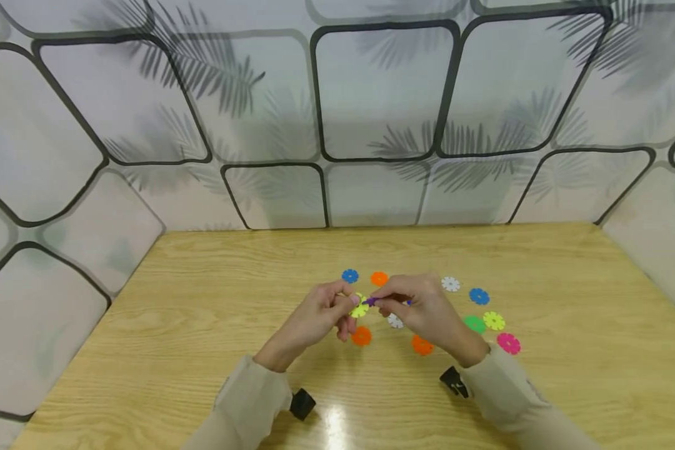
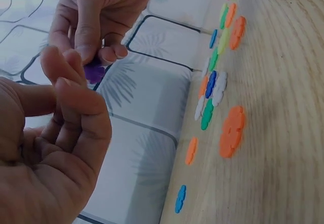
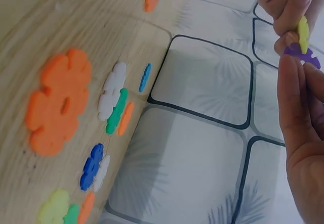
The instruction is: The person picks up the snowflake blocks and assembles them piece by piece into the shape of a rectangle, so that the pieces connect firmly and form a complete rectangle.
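Above the table, my left hand [image 1: 323, 312] pinches a yellow notched interlocking disc [image 1: 360, 310] between thumb and fingers. My right hand [image 1: 427, 309] pinches a purple notched interlocking disc [image 1: 372, 301] by its edge. In the right wrist view the yellow disc [image 3: 304, 34] stands crosswise to the purple disc [image 3: 302, 53], and their rims meet. Fingers hide part of both discs. From the left wrist, the purple disc [image 2: 94, 73] shows beneath the right fingertips, while the yellow one is hidden behind the left fingers.
Loose discs lie flat on the wooden table [image 1: 202, 294], among them an orange disc [image 1: 362, 336] below the hands, a blue disc [image 1: 479, 296], a green disc [image 1: 475, 324] and a pink disc [image 1: 509, 343] to the right. A patterned wall [image 1: 382, 194] rises behind the table.
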`<state>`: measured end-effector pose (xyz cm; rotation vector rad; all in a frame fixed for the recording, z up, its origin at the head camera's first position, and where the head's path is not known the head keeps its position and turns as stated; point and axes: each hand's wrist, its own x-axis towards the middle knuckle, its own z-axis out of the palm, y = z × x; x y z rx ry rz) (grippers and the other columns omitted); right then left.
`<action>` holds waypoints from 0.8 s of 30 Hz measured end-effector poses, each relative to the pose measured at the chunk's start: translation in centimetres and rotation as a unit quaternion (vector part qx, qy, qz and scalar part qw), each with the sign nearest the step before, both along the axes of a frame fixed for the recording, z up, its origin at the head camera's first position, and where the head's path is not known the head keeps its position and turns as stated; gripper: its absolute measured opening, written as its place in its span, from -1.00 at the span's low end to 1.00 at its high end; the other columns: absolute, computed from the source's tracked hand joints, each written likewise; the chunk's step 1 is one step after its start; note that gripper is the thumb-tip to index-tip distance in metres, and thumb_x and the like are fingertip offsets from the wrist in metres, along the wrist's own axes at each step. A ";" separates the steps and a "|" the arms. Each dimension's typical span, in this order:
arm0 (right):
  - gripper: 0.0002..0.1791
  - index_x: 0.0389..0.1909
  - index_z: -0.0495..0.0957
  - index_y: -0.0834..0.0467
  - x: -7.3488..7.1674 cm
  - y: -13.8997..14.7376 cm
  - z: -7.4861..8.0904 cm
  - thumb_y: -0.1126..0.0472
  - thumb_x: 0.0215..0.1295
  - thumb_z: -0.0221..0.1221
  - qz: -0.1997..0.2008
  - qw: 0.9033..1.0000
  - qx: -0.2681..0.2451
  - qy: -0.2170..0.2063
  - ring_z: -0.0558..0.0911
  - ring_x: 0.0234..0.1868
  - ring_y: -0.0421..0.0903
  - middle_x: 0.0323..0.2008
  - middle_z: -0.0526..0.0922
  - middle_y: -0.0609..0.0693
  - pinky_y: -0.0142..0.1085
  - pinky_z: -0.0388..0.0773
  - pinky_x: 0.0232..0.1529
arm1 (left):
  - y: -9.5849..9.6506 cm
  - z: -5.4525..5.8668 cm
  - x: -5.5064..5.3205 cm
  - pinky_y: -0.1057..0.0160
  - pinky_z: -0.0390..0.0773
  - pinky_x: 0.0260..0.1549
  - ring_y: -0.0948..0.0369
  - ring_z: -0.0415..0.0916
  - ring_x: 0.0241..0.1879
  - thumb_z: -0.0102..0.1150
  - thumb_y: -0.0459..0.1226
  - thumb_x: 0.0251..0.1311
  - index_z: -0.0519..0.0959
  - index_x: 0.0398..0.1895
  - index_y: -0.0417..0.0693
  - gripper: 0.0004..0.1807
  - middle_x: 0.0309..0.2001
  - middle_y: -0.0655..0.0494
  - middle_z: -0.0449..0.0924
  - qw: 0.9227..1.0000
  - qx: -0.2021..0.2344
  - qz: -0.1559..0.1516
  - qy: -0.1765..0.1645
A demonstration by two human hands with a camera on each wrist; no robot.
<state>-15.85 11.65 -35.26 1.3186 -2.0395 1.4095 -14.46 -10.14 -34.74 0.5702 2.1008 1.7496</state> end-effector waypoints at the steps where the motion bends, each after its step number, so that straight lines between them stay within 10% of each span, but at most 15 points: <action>1: -0.72 -0.35 0.71 0.33 0.0 0.0 0.0 0.73 0.05 0.29 -0.004 1.000 0.003 0.006 0.63 -0.59 -0.10 -0.52 0.68 0.01 -0.41 0.61 -0.51 | 0.0 0.0 0.0 0.22 0.62 -0.52 0.23 0.48 -0.68 -0.07 -0.37 0.56 0.45 -0.25 -0.29 -0.82 -0.60 0.07 0.58 1.000 -0.002 0.000 -0.001; 15: -0.73 -0.30 0.71 0.35 -0.1 -0.1 0.2 0.72 0.07 0.29 -0.026 1.000 0.003 -0.007 0.63 -0.55 -0.13 -0.48 0.67 0.01 -0.34 0.66 -0.47 | 0.2 0.3 0.1 0.21 0.62 -0.45 0.21 0.50 -0.62 -0.08 -0.39 0.56 0.38 0.17 -0.32 -0.76 -0.55 0.04 0.59 1.000 0.027 0.011 -0.006; 24: -0.73 -0.27 0.72 0.34 0.0 -0.3 0.0 0.71 0.07 0.30 -0.014 1.000 0.016 -0.006 0.69 -0.47 -0.08 -0.39 0.73 0.10 -0.31 0.67 -0.41 | -0.1 0.3 0.1 0.24 0.62 -0.32 -0.10 0.60 -0.27 0.09 -0.36 0.49 0.55 0.06 -0.33 -0.78 -0.10 -0.23 0.60 0.999 0.011 0.006 0.032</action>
